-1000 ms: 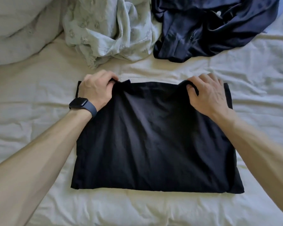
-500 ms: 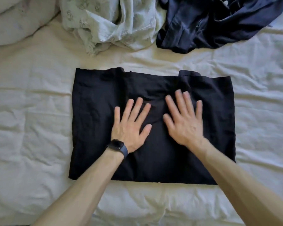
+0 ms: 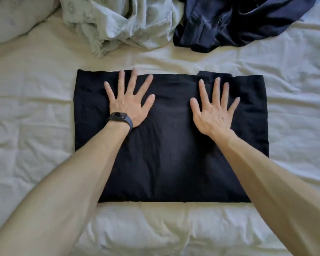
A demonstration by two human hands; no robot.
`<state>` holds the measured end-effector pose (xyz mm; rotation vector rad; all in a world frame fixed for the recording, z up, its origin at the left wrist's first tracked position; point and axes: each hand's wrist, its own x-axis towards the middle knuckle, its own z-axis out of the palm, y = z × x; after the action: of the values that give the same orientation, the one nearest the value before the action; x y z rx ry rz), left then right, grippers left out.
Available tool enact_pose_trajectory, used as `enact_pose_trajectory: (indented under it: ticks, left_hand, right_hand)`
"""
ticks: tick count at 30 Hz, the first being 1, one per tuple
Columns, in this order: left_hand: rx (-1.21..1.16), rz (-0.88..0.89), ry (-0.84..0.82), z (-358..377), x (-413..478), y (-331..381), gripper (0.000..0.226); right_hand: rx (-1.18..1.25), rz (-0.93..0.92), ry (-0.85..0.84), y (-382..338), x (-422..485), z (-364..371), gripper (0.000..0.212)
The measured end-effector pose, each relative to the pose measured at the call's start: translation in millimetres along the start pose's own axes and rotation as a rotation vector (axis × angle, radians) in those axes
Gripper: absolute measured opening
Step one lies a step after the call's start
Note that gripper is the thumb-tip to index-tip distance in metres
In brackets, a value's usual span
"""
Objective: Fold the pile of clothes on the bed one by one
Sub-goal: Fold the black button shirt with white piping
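Note:
A black garment (image 3: 170, 154) lies folded into a flat rectangle on the white bed sheet (image 3: 26, 117). My left hand (image 3: 129, 100), with a dark watch on the wrist, presses flat on its upper left part, fingers spread and reaching the far edge. My right hand (image 3: 214, 108) presses flat on the upper right part, fingers spread too. Beyond the folded piece lie a crumpled pale green patterned garment (image 3: 115, 23) and a crumpled navy garment (image 3: 238, 21).
A pale pillow (image 3: 15, 17) sits at the far left corner. Wrinkled sheet surrounds the black garment on the left, right and near sides.
My hands let go of the garment's far edge, came flat to its middle, then slid apart and outward toward the far corners. The garment stays flat.

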<state>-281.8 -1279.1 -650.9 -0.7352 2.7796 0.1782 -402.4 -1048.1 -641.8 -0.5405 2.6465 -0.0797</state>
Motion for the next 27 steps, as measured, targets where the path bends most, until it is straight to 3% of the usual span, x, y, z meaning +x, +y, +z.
enact_pose_trajectory:
  ticks: [2,4,7,11,15,20,24,27]
  left_hand:
    - [0.008,-0.074,0.023,2.9,4.6,-33.0,0.061]
    - [0.012,-0.009,0.069,4.4,-15.8,-46.0,0.061]
    - [-0.085,0.076,0.115,4.3,-81.7,-5.9,0.065]
    - [-0.105,0.056,-0.043,22.4,-186.4,40.7,0.069]
    - [-0.108,-0.191,-0.156,40.2,-225.2,-27.2,0.065]
    - [-0.053,-0.215,-0.184,34.1,-234.3,-83.2,0.061]
    - [-0.135,-0.326,-0.105,22.0,-241.5,-47.4,0.063]
    - [-0.249,-0.185,-0.029,15.6,-246.9,41.4,0.066]
  right_hand:
    - [-0.004,0.134,0.010,26.3,6.2,-6.0,0.068]
    - [-0.011,0.135,0.082,35.2,-7.6,-9.2,0.069]
    - [0.027,-0.038,0.148,7.8,-66.2,2.3,0.068]
    - [-0.058,-0.307,0.117,-28.9,-167.0,44.1,0.069]
    - [-0.128,-0.132,-0.016,24.2,-190.2,52.2,0.066]
    - [-0.175,0.037,-0.088,88.5,-194.5,29.1,0.065]
    - [-0.174,0.135,-0.120,121.5,-193.3,7.7,0.064]
    - [-0.177,0.167,-0.055,137.7,-184.7,-3.0,0.067]
